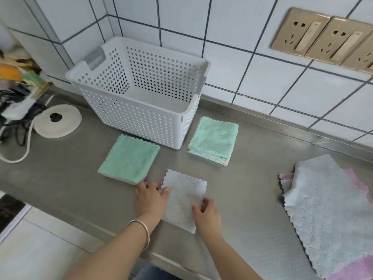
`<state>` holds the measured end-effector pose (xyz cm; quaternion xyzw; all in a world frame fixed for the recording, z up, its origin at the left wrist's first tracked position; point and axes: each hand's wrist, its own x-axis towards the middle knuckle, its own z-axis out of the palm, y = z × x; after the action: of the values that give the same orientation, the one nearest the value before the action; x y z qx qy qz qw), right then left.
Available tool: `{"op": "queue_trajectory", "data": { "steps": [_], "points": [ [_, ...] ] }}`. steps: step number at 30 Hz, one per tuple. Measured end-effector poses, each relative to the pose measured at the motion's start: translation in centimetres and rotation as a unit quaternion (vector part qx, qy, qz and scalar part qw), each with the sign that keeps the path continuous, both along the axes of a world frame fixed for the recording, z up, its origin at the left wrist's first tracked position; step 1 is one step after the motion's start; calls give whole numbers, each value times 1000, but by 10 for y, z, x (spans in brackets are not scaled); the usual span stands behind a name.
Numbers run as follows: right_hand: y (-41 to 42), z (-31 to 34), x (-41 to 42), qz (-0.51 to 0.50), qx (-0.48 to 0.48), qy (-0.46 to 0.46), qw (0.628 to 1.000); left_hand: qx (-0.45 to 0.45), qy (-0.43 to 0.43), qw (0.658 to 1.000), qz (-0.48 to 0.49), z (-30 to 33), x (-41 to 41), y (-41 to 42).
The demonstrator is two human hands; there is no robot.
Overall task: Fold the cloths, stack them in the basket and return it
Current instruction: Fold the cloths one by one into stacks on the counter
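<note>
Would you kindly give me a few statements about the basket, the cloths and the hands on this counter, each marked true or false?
1. The white basket already holds folded cloths. False: what shows of its inside is empty.
2. Both hands are on the grey cloth. True: the left hand presses its left edge, and the right hand pinches its right edge.
3. A folded green stack lies right of the basket. True.
4. The green cloth in front of the basket is crumpled in a ball. False: it lies flat, folded square.
5. The unfolded cloths at the right are all green. False: they are grey and pink.
</note>
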<state>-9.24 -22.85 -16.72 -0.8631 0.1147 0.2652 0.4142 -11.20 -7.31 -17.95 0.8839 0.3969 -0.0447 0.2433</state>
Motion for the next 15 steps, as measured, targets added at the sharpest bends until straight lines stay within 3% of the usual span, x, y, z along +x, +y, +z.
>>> {"op": "queue_trajectory", "data": {
  "steps": [5,8,11,15],
  "points": [
    [3,2,12,-4,15,49,999,-94,-15,995,13,19,3,-4],
    [17,20,15,-72,118,47,989,-148,-102,984,-9,42,1,11],
    [53,43,20,-116,219,40,968,-148,-184,972,-22,70,1,51],
    [123,59,27,-113,264,25,957,-130,-222,966,-10,85,7,121]
  ]
}}
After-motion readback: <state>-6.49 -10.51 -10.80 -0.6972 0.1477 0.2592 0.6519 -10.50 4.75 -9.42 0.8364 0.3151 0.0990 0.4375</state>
